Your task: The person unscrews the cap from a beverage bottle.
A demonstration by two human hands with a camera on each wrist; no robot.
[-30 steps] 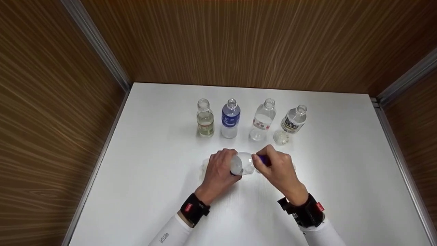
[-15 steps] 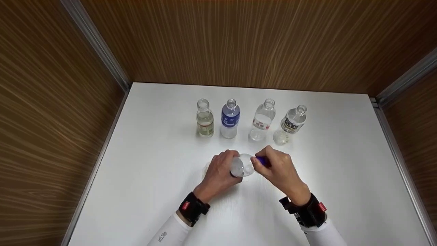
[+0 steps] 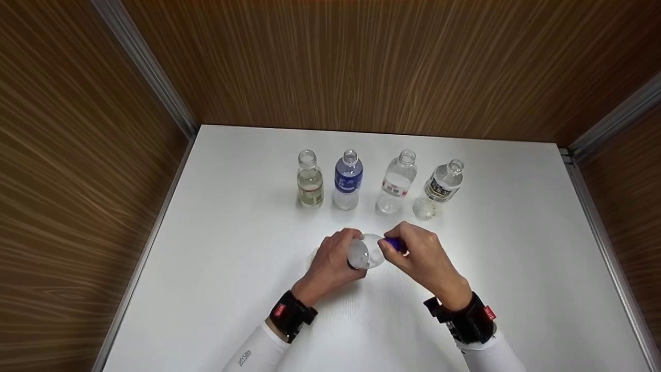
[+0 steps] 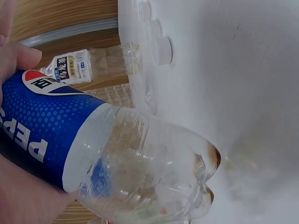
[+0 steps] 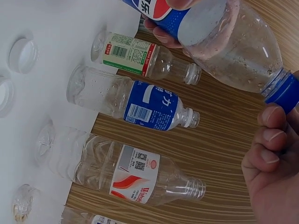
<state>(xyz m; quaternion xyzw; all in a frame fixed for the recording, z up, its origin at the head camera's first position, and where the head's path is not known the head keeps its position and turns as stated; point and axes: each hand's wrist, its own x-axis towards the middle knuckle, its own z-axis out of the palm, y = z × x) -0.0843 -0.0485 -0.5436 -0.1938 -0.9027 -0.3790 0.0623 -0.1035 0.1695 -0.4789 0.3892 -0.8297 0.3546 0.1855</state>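
My left hand grips a clear plastic Pepsi bottle round its blue label. The bottle leans to the right, and no drink fills its clear lower part; small dark traces sit in its base. At its neck is a blue cap, which the thumb and fingers of my right hand pinch. In the right wrist view the cap sits at the bottle's mouth; how firmly it is screwed on I cannot tell. In the head view the fingers partly hide the cap, and the left hand covers the label.
Behind the hands stand a green-labelled bottle, a blue-labelled bottle, a red-and-white-labelled bottle and a dark-labelled bottle, all uncapped. White caps lie on the white table. Wood-grain panels enclose it.
The Pepsi bottle has tipped slightly, showing its top more roundly. My right hand has shifted a little to the left, still pinching the blue cap. The standing bottles have not moved.
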